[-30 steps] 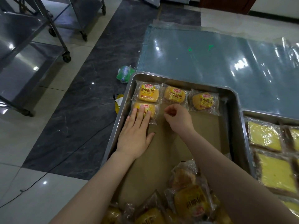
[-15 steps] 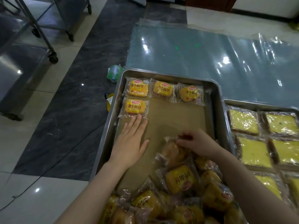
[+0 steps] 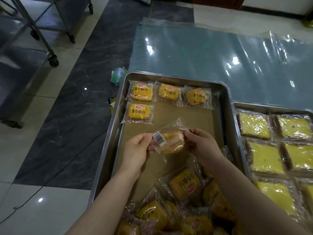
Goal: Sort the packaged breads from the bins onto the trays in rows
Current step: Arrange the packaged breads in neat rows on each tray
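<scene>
Leftmost, bare floor (image 3: 55, 129) running up to the tray (image 3: 108, 158) rim. Just inside that rim, four placed breads (image 3: 139, 112): three along the far edge, one starting a second row. Midway, left hand (image 3: 136, 150) and right hand (image 3: 202, 146) pinching opposite ends of one packaged bread (image 3: 169, 141), barcode side up, held above open brown liner (image 3: 183, 114). Nearer, unsorted pile (image 3: 184, 197) crowding the near end. Rightmost, second tray (image 3: 271, 106) touching the first, packed with yellow slices (image 3: 265, 156).
</scene>
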